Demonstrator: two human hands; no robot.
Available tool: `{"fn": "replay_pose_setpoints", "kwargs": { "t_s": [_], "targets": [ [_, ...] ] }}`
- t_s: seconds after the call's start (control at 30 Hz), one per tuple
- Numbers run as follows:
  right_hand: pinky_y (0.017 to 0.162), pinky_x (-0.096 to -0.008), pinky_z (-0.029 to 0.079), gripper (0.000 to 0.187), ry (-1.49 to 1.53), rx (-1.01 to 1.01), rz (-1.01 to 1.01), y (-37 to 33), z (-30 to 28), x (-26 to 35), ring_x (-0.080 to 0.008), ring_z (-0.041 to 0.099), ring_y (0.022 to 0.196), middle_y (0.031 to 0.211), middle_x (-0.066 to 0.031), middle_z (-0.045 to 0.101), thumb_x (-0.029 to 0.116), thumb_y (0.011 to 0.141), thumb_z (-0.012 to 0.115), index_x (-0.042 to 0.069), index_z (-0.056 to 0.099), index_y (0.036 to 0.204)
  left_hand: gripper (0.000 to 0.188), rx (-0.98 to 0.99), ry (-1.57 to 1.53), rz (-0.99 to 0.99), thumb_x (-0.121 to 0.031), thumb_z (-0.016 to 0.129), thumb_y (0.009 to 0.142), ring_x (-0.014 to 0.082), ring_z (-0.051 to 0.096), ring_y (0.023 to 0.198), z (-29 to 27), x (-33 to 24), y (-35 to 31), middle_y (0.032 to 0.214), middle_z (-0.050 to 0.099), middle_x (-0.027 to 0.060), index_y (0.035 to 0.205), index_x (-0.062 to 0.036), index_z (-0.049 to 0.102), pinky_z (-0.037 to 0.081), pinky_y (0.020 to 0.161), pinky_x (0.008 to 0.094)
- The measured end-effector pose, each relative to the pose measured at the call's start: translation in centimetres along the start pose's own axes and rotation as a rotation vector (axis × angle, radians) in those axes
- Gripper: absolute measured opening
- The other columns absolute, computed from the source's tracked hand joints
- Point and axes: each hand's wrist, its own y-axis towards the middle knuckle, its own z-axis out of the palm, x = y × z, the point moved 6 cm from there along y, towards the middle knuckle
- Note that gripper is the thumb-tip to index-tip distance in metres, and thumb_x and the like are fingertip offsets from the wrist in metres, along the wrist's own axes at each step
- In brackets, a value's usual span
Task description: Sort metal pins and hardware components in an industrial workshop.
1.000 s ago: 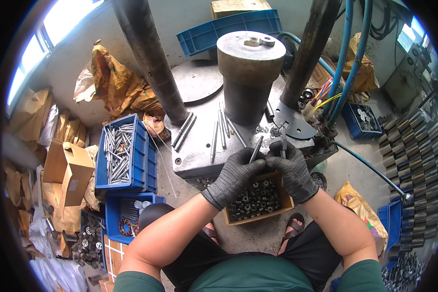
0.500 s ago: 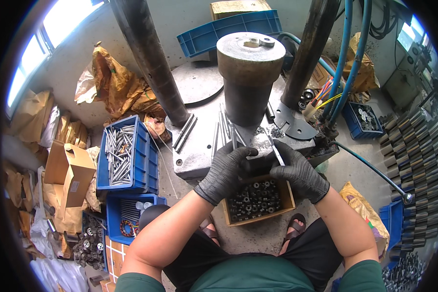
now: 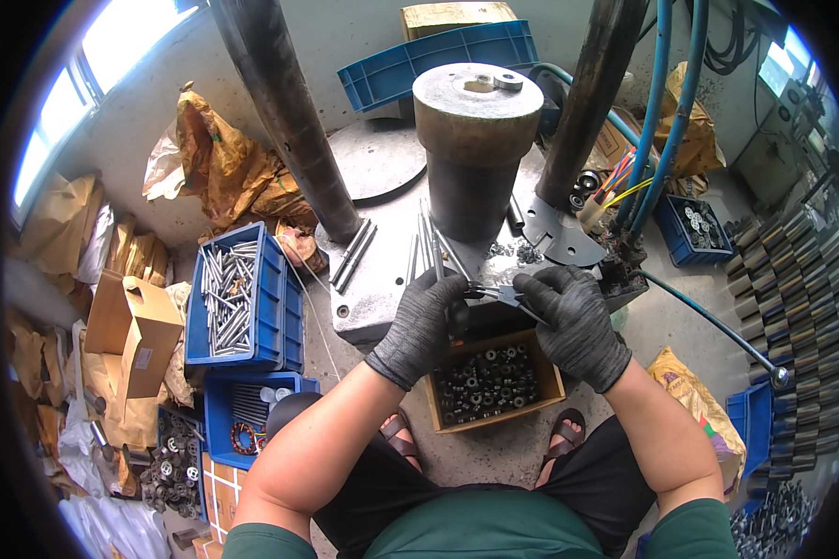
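My left hand (image 3: 419, 328), in a black glove, is closed round a thin metal shaft (image 3: 438, 261) that stands up out of the fingers. The gloved right hand (image 3: 578, 326) grips a pair of pliers (image 3: 505, 293), whose jaws point left and reach the left hand's fingertips. Whether the jaws touch the shaft is hard to make out. Just beyond the hands, several loose shafts (image 3: 414, 256) lean and lie on the grey metal press bed (image 3: 373, 303). Small dark rings or clips (image 3: 529, 253) are scattered there. Below the hands sits a cardboard box (image 3: 494, 418) of small round metal parts.
A thick steel cylinder (image 3: 475, 177) rises from the bed between two dark columns (image 3: 294, 121). At left stand blue crates (image 3: 292, 326), one full of metal shafts. A slotted plate (image 3: 569, 238), blue hoses (image 3: 667, 130) and stacked metal tubes (image 3: 792, 317) are at right.
The pliers have swung from pointing up and away to pointing left, toward my left hand. My right hand has turned over them, and the left fingers have drawn in round the shaft.
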Motion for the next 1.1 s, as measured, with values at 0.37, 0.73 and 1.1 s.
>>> {"fn": "replay_pose_setpoints", "kwargs": {
  "t_s": [0.37,0.73,1.1],
  "targets": [
    [0.082,-0.0496,0.053,0.051,-0.102,-0.013,-0.063,0.1,-0.3,0.6,-0.0387,0.065,0.092,0.099,-0.016,0.069,-0.003,0.069,0.063,0.006,0.071,0.119,0.013,0.02,0.149,0.039,-0.016,0.062,0.097,0.012,0.054,0.055,-0.2,-0.1,-0.1,0.069,0.058,0.0027,0.098,-0.0034,0.061,0.044,0.051,0.0257],
    [0.091,-0.039,0.057,0.036,0.332,0.04,0.361,-1.1,0.2,-3.2,-0.0331,0.072,0.107,0.113,-0.0229,0.073,0.007,0.09,0.068,-0.003,0.067,0.126,0.039,0.074,0.401,0.226,-0.015,0.054,0.104,0.0074,0.061,0.065,0.6,-2.2,-1.2,0.098,0.073,0.006,0.138,0.0021,0.059,0.052,0.061,0.0218],
    [0.093,-0.0335,0.057,0.035,0.483,0.207,0.441,-2.2,0.7,-4.2,-0.0221,0.073,0.107,0.114,-0.0194,0.075,0.006,0.092,0.069,-0.005,0.068,0.125,0.035,0.075,0.829,0.564,-0.002,0.061,0.096,0.0137,0.068,0.098,1.1,-3.2,-1.7,0.107,0.071,0.0083,0.131,-0.002,0.066,0.056,0.087,0.03]
  ]
}}
